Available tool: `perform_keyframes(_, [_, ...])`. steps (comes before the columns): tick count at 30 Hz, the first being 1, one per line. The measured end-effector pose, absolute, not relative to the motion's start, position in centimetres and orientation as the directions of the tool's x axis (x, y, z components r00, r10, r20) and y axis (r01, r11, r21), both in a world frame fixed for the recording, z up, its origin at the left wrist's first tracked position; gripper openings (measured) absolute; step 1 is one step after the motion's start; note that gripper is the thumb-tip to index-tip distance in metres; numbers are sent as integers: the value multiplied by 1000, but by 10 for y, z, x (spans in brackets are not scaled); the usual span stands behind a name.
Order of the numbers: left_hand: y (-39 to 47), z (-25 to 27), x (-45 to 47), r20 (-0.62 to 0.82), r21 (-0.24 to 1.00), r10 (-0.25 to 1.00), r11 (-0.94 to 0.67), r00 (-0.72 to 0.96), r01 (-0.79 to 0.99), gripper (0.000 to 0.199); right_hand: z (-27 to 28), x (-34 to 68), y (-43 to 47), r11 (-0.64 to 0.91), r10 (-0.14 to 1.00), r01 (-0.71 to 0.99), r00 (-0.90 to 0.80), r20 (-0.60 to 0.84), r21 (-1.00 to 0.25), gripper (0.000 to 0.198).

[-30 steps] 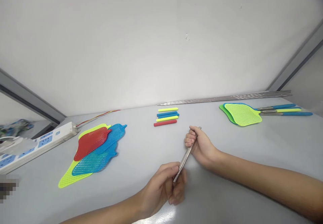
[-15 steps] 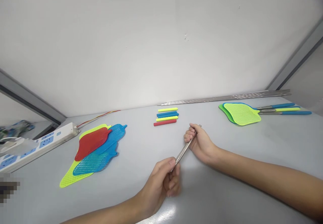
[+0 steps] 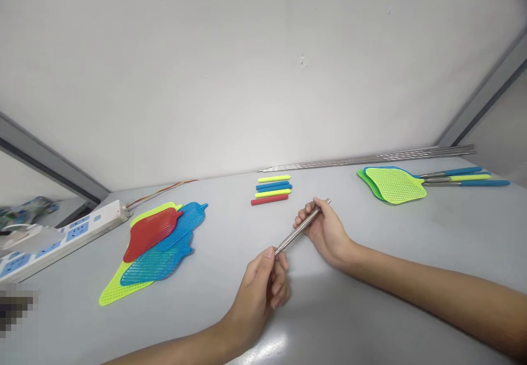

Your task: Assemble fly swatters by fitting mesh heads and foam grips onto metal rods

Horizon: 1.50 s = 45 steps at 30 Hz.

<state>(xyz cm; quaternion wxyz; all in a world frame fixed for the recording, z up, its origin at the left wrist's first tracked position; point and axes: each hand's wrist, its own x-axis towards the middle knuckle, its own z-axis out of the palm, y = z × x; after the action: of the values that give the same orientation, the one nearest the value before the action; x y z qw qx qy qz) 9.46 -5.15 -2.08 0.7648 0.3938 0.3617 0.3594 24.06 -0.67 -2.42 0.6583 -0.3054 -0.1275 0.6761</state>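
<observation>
Left hand [image 3: 258,292] pinches one end of a smooth, cylindrical metal rod [image 3: 296,235]; right hand [image 3: 327,236], fingers half-curled, holds the other.

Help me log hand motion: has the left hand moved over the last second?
Yes: against the red tube, the left hand has shifted leftward and slightly up the picture, nearer that tube.

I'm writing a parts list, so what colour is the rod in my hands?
The rod is silver, with a metallic shine; it shows in the head view.
</observation>
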Motion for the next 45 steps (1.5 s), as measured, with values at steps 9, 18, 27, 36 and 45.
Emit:
perform_keyframes(9, [-53, -24, 93, -240, 896, 838, 385, 490, -221, 31, -27, 240, -7, -88, 981, -749, 49, -187, -657, 28])
perform_keyframes(18, [-52, -22, 92, -254, 885, 823, 409, 508, -221, 31, -30, 240, -7, -106, 981, -742, 32, -193, -662, 29])
perform_keyframes(27, [-48, -17, 91, -253, 904, 829, 386, 499, -183, 30, -28, 241, -4, -145, 968, -764, 22, -249, -629, 26])
perform_keyframes(36, [-16, -10, 79, -136, 975, 905, 51, 403, 215, 34, -30, 242, -5, -142, 978, -729, 3, -210, -670, 26])
perform_keyframes(45, [-4, 17, 69, 121, 679, 823, -477, 556, 559, 19, -31, 242, -3, -177, 972, -740, -27, -235, -649, 29])
